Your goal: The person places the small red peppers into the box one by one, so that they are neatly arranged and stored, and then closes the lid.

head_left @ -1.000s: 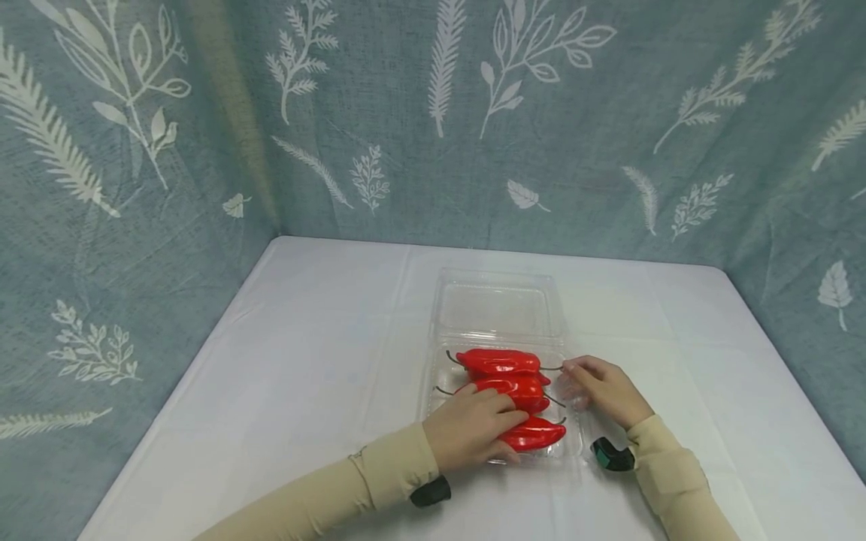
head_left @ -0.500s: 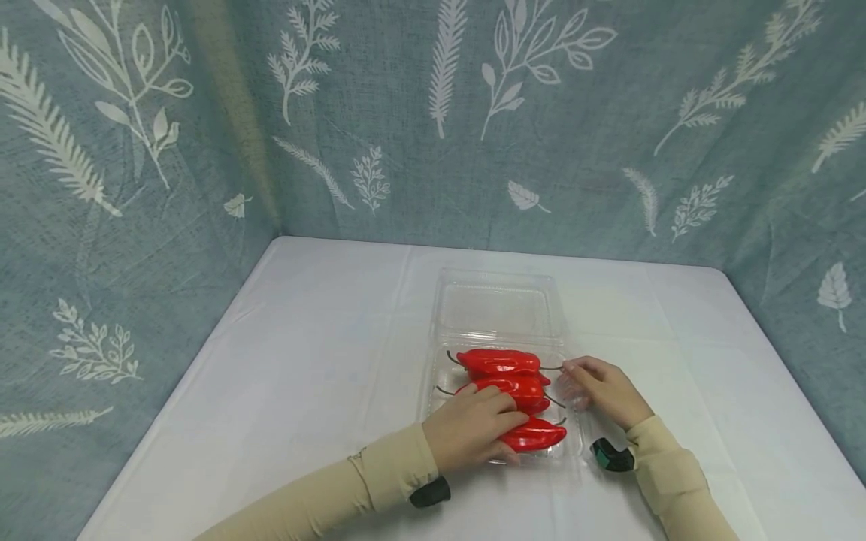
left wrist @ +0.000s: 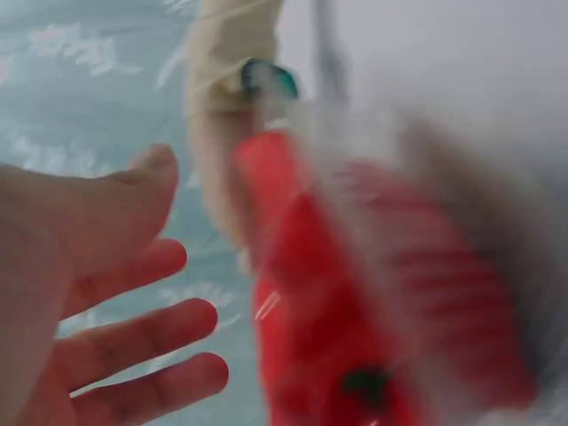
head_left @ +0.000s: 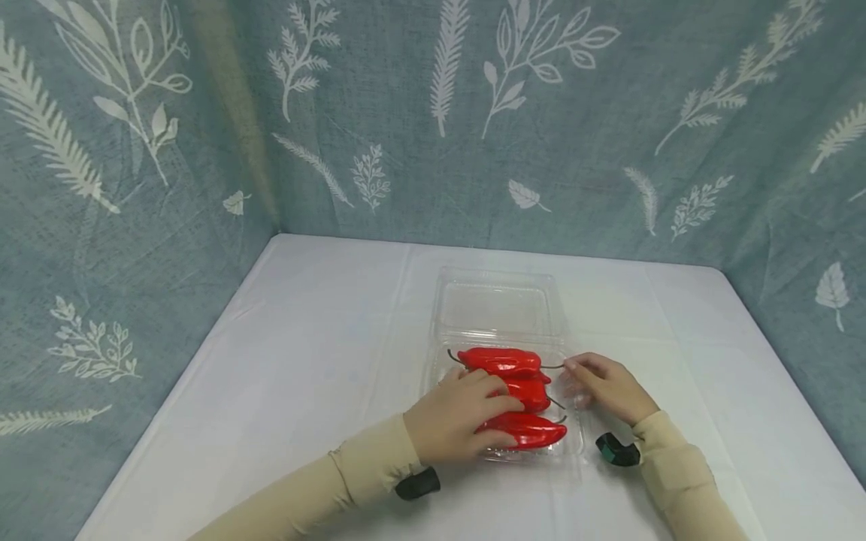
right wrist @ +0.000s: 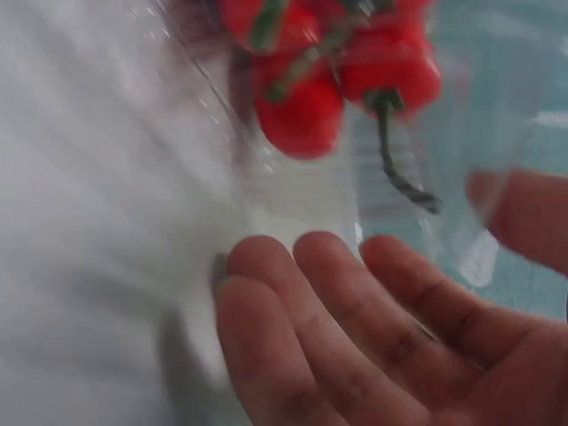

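Several shiny red peppers (head_left: 501, 362) with dark stems lie side by side in the near half of a clear plastic clamshell box (head_left: 575, 439). Over the left part of the peppers is my left hand (head_left: 460, 417), fingers spread; in the left wrist view its fingers (left wrist: 146, 342) are loosely extended, apart from the blurred peppers (left wrist: 302, 293). My right hand (head_left: 609, 387) is at the box's right side, by a pepper stem. In the right wrist view, its fingers (right wrist: 337, 328) are slightly bent near the clear wall, the thumb (right wrist: 524, 217) apart. Whether they touch the wall is unclear.
The box's hinged lid (head_left: 497, 304) lies folded back behind the base. A white cloth covers the table (head_left: 325, 338). Blue-green leaf-patterned curtains (head_left: 406, 173) stand around the back and sides. A dark wrist device (head_left: 617, 451) sits under each cuff.
My left hand has shifted slightly left and its fingers have loosened from over the middle and front peppers, showing more of the front one. The right hand has hardly moved.
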`<state>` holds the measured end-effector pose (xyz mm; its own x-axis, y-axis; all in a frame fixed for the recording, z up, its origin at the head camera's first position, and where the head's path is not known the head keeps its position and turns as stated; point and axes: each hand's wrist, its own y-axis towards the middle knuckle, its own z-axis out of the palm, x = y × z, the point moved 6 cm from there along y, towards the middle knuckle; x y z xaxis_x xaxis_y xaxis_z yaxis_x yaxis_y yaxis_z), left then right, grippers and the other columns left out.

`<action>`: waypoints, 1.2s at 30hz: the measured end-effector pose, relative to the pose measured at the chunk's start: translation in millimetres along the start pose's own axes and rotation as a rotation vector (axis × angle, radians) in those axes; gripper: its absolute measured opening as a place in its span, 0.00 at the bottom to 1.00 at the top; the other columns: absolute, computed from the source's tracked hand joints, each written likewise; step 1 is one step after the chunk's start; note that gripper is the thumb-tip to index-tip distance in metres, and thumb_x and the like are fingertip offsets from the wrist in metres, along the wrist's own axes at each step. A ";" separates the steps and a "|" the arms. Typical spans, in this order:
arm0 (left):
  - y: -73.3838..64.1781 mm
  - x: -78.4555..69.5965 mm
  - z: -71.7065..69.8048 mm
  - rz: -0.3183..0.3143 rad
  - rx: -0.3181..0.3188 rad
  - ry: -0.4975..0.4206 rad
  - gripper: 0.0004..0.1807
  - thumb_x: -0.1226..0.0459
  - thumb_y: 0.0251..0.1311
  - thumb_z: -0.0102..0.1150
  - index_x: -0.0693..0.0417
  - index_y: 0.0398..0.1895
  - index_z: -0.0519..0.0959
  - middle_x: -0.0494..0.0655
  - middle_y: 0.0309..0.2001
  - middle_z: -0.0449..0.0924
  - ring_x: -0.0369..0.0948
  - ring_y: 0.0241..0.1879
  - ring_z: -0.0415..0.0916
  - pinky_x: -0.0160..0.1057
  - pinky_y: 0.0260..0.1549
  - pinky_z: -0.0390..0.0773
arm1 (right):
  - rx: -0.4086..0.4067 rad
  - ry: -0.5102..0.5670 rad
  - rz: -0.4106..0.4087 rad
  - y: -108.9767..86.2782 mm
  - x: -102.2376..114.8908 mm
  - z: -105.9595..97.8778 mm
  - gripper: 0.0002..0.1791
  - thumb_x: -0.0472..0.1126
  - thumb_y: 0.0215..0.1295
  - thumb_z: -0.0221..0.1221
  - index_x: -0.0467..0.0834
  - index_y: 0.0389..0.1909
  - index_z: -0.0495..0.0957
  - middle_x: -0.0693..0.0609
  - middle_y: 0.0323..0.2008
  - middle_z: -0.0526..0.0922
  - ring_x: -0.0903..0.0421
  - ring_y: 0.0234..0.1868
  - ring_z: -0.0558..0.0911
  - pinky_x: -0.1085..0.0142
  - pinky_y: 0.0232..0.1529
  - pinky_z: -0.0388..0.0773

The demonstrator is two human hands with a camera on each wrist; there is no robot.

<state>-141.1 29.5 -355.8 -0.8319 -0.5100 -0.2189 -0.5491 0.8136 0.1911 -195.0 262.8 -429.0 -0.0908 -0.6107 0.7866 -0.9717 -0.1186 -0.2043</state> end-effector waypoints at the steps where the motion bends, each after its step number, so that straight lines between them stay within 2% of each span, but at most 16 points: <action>1: -0.9 5.0 -6.6 -0.013 -0.026 -0.036 0.21 0.46 0.59 0.60 0.41 0.53 0.78 0.38 0.48 0.79 0.36 0.49 0.73 0.42 0.50 0.72 | 0.005 0.000 -0.005 0.2 0.3 -2.4 0.26 0.54 0.70 0.51 0.36 0.55 0.73 0.43 0.42 0.83 0.55 0.32 0.82 0.64 0.36 0.79; 5: -7.5 37.5 -31.1 -0.096 -0.174 -0.163 0.15 0.53 0.61 0.60 0.47 0.49 0.81 0.40 0.44 0.81 0.37 0.45 0.76 0.40 0.47 0.75 | 0.012 0.003 -0.031 4.7 2.4 -16.6 0.27 0.53 0.71 0.51 0.34 0.56 0.71 0.39 0.46 0.82 0.52 0.37 0.83 0.63 0.34 0.81; 9: -16.9 86.7 -42.8 -0.280 -0.324 -0.237 0.11 0.59 0.64 0.57 0.51 0.46 0.81 0.43 0.40 0.82 0.39 0.41 0.77 0.40 0.42 0.77 | -0.001 -0.038 -0.019 17.2 4.3 -34.3 0.28 0.54 0.72 0.48 0.34 0.57 0.70 0.38 0.48 0.81 0.50 0.40 0.84 0.62 0.36 0.81; 12: -19.7 124.4 -42.9 -0.428 -0.364 -0.297 0.11 0.59 0.67 0.54 0.53 0.45 0.81 0.45 0.39 0.82 0.41 0.38 0.76 0.42 0.39 0.76 | 0.002 -0.072 0.001 30.9 6.4 -45.6 0.28 0.54 0.73 0.47 0.33 0.58 0.70 0.37 0.48 0.82 0.51 0.41 0.84 0.61 0.39 0.81; 14: -17.1 147.4 -39.6 -0.496 -0.341 -0.345 0.12 0.58 0.68 0.53 0.54 0.45 0.81 0.47 0.38 0.83 0.42 0.37 0.77 0.42 0.38 0.76 | 0.016 -0.087 0.016 40.8 9.1 -50.7 0.29 0.55 0.72 0.47 0.33 0.58 0.70 0.37 0.48 0.81 0.50 0.42 0.83 0.60 0.41 0.81; 17: -9.1 177.6 -29.2 -0.585 -0.264 -0.421 0.14 0.58 0.68 0.51 0.55 0.45 0.81 0.49 0.36 0.83 0.43 0.35 0.77 0.40 0.35 0.75 | 0.040 -0.103 0.041 57.6 11.8 -54.6 0.29 0.54 0.73 0.46 0.33 0.58 0.70 0.37 0.48 0.81 0.51 0.42 0.83 0.58 0.43 0.81; 21: 2.9 202.8 -14.1 -0.719 -0.158 -0.446 0.18 0.54 0.70 0.47 0.56 0.47 0.80 0.51 0.35 0.82 0.43 0.33 0.78 0.37 0.31 0.74 | 0.084 -0.126 0.064 80.7 12.3 -54.6 0.27 0.52 0.74 0.45 0.33 0.58 0.70 0.38 0.47 0.81 0.54 0.40 0.82 0.59 0.45 0.80; 24: 11.7 211.2 -4.6 -0.788 -0.087 -0.417 0.22 0.51 0.70 0.45 0.58 0.48 0.79 0.53 0.39 0.81 0.44 0.35 0.76 0.39 0.34 0.74 | 0.116 -0.138 0.080 95.1 10.7 -52.5 0.27 0.53 0.74 0.45 0.33 0.57 0.71 0.40 0.44 0.80 0.55 0.38 0.80 0.61 0.45 0.80; 28: 22.2 216.1 3.9 -0.830 -0.017 -0.398 0.23 0.49 0.69 0.46 0.59 0.49 0.78 0.54 0.41 0.79 0.45 0.36 0.75 0.41 0.36 0.74 | 0.129 -0.150 0.103 105.6 10.9 -50.9 0.26 0.52 0.73 0.47 0.34 0.56 0.72 0.44 0.40 0.79 0.54 0.37 0.77 0.62 0.45 0.79; 32: 26.4 220.0 11.6 -0.848 0.013 -0.411 0.22 0.49 0.68 0.47 0.58 0.48 0.79 0.52 0.39 0.79 0.44 0.34 0.75 0.40 0.35 0.74 | 0.136 -0.159 0.120 110.7 11.9 -47.5 0.25 0.52 0.72 0.48 0.35 0.55 0.73 0.47 0.37 0.76 0.53 0.40 0.75 0.64 0.45 0.78; 36: 28.3 222.3 18.2 -0.843 0.004 -0.479 0.22 0.50 0.68 0.47 0.58 0.51 0.78 0.52 0.39 0.81 0.45 0.38 0.76 0.41 0.39 0.76 | 0.134 -0.168 0.123 112.5 12.4 -44.6 0.24 0.52 0.72 0.49 0.35 0.54 0.72 0.49 0.34 0.75 0.52 0.41 0.74 0.63 0.46 0.78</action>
<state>-340.1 -55.7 -416.4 -0.0435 -0.7591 -0.6496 -0.9493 0.2341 -0.2100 -315.1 276.8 -416.2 -0.1585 -0.7472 0.6454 -0.9168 -0.1313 -0.3771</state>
